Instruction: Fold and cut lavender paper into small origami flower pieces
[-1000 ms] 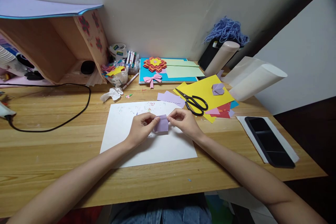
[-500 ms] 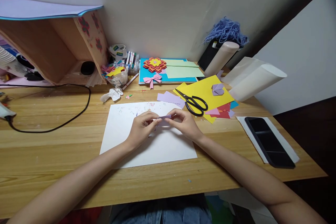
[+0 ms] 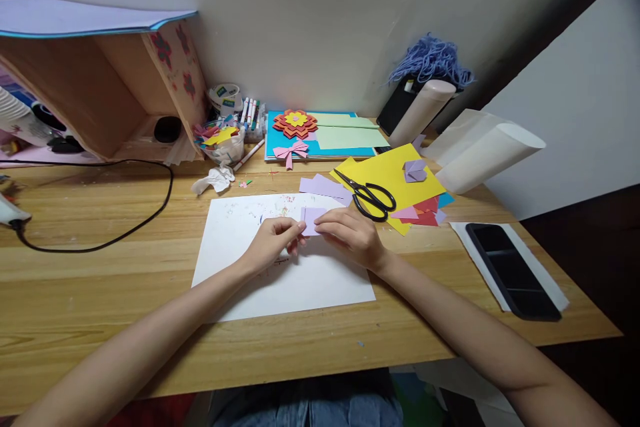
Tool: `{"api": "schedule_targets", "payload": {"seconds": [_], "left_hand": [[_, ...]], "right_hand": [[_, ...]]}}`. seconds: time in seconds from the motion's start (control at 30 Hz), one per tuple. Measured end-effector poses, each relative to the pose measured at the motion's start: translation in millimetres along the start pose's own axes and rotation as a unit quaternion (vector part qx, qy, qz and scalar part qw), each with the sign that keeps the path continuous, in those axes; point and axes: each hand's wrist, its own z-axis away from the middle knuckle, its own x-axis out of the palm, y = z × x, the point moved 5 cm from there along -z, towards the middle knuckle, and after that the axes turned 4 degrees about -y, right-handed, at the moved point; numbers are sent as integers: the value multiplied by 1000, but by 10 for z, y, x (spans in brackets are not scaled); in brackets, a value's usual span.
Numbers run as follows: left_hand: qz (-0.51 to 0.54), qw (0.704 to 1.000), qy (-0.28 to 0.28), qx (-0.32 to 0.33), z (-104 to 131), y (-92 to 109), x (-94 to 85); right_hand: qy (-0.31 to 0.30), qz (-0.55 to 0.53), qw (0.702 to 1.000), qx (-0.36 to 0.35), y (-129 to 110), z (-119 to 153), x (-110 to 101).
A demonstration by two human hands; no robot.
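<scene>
Over white sheet (image 3: 305,290), creased lilac paper square (image 3: 311,219), left hand (image 3: 273,240) pinching, right hand (image 3: 356,235) touching, grip unclear

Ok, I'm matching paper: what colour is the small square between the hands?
The small square is pale purple, as the head view shows.

No text, brand or number is coming through legibly. On the pale round roll (image 3: 225,89) at the back of the desk (image 3: 150,333), small blue and green label patches are showing, but their print is being lost to size and blur. On the white sheet (image 3: 320,283), coloured and dark specks are lying toward the far edge and the middle, proving too small to tell as letters.
</scene>
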Motion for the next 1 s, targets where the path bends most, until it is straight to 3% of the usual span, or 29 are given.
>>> {"api": "schedule_targets", "payload": {"seconds": [0.37, 1.0], "left_hand": [[-16, 1000, -15, -10, -4, 59, 29], [-43, 999, -24, -13, -1, 39, 19]], "right_hand": [[36, 81, 992, -88, -127, -45, -10], [38, -27, 997, 69, -64, -55, 20]]}}
